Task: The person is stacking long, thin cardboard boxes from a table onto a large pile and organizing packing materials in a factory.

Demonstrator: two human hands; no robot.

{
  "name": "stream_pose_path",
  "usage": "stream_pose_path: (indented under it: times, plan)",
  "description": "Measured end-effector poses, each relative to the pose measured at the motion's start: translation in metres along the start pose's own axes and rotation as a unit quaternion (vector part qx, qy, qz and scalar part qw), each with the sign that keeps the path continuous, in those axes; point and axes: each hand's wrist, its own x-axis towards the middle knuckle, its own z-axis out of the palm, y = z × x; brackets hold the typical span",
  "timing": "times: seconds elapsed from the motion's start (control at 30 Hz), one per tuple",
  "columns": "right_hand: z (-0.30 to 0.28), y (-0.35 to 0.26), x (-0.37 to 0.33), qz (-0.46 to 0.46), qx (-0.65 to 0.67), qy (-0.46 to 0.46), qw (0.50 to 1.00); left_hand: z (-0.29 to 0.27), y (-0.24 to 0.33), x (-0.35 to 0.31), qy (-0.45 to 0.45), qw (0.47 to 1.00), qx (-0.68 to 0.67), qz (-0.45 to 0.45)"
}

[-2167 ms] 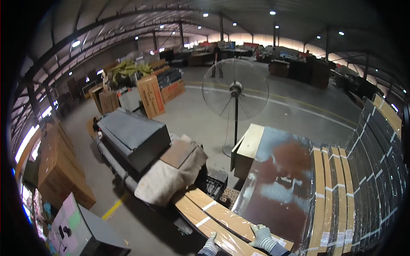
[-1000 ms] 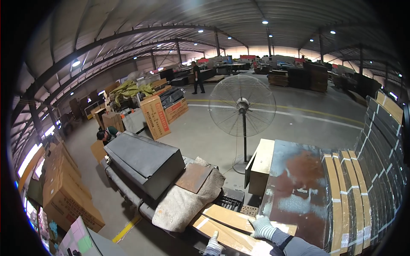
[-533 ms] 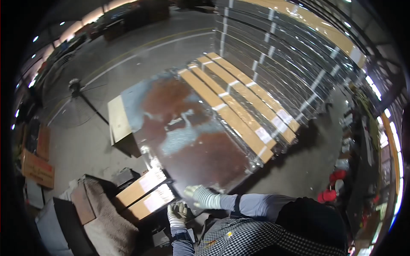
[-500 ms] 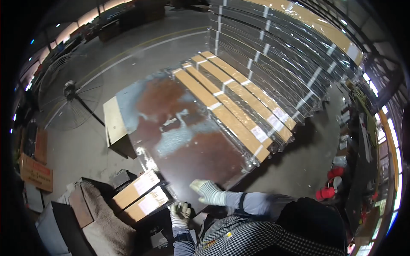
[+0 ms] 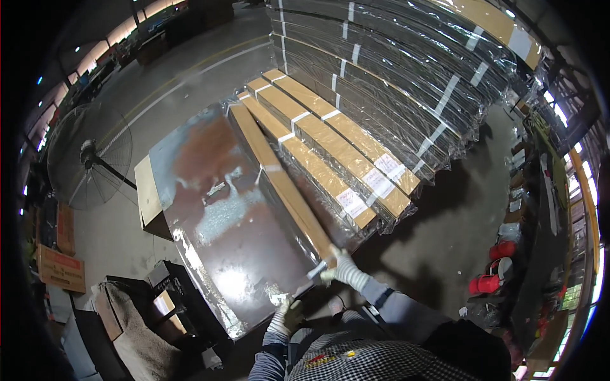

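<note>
A long, narrow cardboard box (image 5: 286,190) in clear film lies aslant on a worn brown-and-blue tabletop (image 5: 251,247). My right hand (image 5: 349,272), in a pale knitted glove, grips its near end, where a white band shows. Beside it run several similar long boxes (image 5: 318,164) with white straps and paper labels, touching one another; the gripped box's near end is apart from them. My left hand (image 5: 289,315), gloved too, is closed at the table's front edge with its fingers curled; what they hold, if anything, is hidden.
Tall film-wrapped stacks (image 5: 387,70) rise behind the boxes. A standing fan (image 5: 89,155) and a pale cabinet (image 5: 149,190) flank the table's left side. Brown cloth (image 5: 136,330) covers something low at lower left. Red containers (image 5: 486,282) stand on the floor at right.
My right hand has gone from above the tabletop to the right, onto a long box's near end. That box now lies angled away from the row. The whole view has shifted somewhat.
</note>
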Motion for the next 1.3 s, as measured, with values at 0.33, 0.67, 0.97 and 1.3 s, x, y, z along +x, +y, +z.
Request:
stream_pose_path:
  times: [0.33, 0.67, 0.97, 1.3]
  plan:
    - [-0.223, 0.034, 0.074, 0.029, -0.306, 0.188, 0.933, 0.038, -0.066, 0.063, -0.056, 0.993, 0.026, 0.103]
    - [-0.113, -0.001, 0.072, -0.144, -0.091, 0.108, 0.98, 0.03, -0.053, 0.04, -0.218, 0.965, -0.109, 0.094]
    - [-0.069, 0.093, -0.066, -0.086, -0.384, -0.003, 0.919, 0.09, -0.081, 0.057, -0.108, 0.935, 0.336, -0.03]
    - [-0.013, 0.027, -0.008, -0.201, -0.353, 0.001, 0.914, 0.052, -0.042, 0.089, -0.033, 0.992, -0.11, 0.058]
